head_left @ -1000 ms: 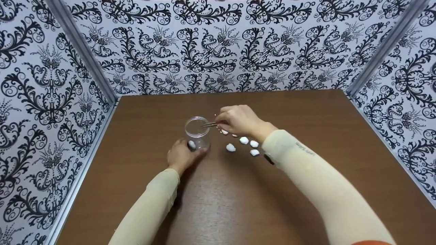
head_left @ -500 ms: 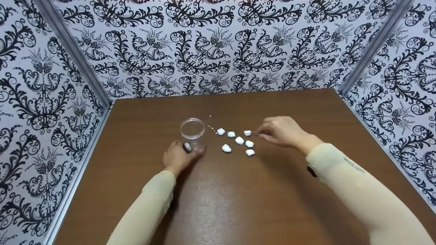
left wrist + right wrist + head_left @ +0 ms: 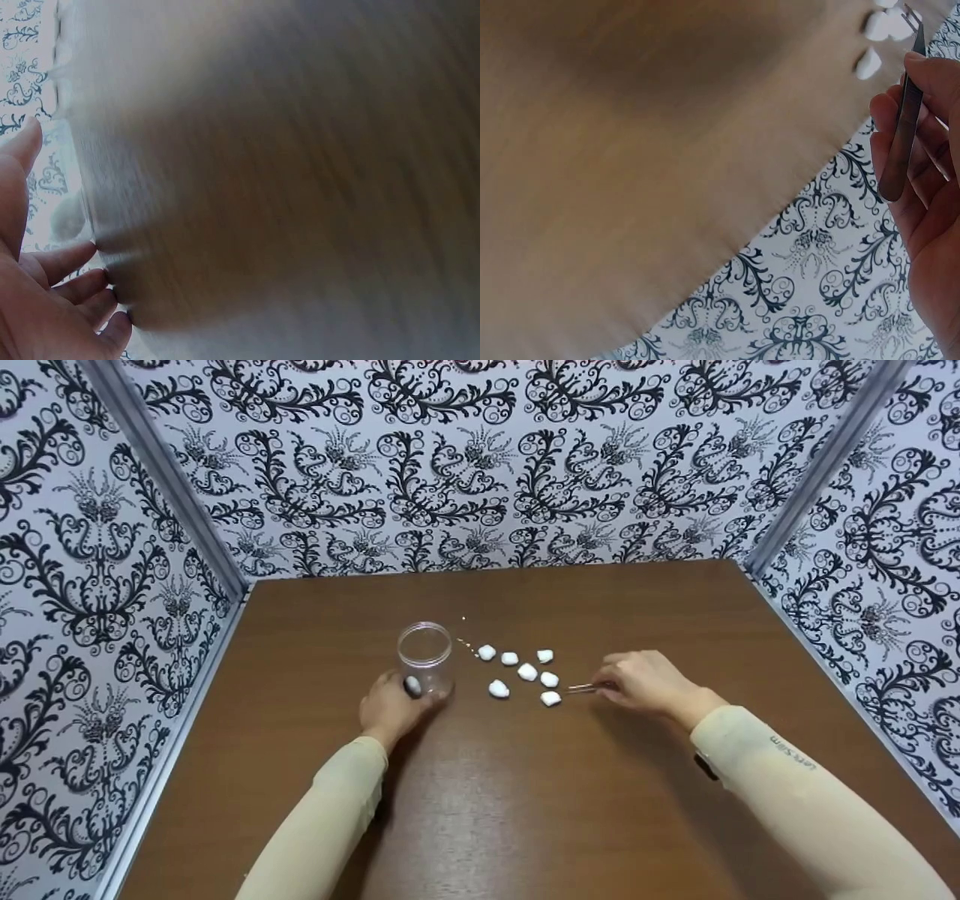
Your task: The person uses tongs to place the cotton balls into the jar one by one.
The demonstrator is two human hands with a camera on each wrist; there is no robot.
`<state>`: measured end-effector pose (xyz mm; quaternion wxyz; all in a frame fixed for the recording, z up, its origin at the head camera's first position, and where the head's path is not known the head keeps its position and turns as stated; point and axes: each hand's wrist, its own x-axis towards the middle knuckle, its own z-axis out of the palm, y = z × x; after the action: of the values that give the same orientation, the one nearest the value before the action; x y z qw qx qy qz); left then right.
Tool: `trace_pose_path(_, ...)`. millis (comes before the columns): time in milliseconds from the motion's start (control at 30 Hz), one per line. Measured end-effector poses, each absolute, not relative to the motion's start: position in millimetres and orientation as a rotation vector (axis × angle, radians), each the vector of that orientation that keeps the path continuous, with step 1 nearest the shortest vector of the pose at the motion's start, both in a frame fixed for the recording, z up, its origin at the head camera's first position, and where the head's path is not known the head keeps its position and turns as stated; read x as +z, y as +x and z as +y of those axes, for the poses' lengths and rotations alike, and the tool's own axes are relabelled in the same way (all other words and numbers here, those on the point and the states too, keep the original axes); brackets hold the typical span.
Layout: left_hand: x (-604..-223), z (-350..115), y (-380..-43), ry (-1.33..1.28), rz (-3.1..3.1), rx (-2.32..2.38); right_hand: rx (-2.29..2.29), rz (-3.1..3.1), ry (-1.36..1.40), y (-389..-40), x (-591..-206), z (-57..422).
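My left hand (image 3: 392,706) holds a clear open-topped jar (image 3: 425,652) upright on the table, its fingers and thumb spread round the lower wall. Through the wall a pale round lump (image 3: 68,217) shows. My right hand (image 3: 637,679) pinches metal tweezers (image 3: 587,688), which point left. Their tips are apart with nothing between them, close to a white cotton ball (image 3: 550,699). Several more cotton balls (image 3: 527,671) lie scattered between jar and tweezers. In the right wrist view the tweezers (image 3: 905,127) lie between thumb and fingers.
A brown wooden table (image 3: 480,810) carries everything. Small pale crumbs (image 3: 469,646) trail beside the jar. Patterned black-and-white walls (image 3: 480,457) enclose the table at the back and both sides.
My right hand has moved the tweezers from the jar's mouth to the rightmost cotton balls, then nearer me, leaving the back one on the table. My left hand stays at the jar.
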<state>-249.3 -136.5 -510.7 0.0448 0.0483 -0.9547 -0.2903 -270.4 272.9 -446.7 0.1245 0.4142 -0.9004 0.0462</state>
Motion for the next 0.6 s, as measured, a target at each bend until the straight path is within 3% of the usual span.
trace_pose_path(600, -513, -136, -251, 0.152, -2.923, -0.894, 0.072, -2.649, 1.194, -276, -461, 262)
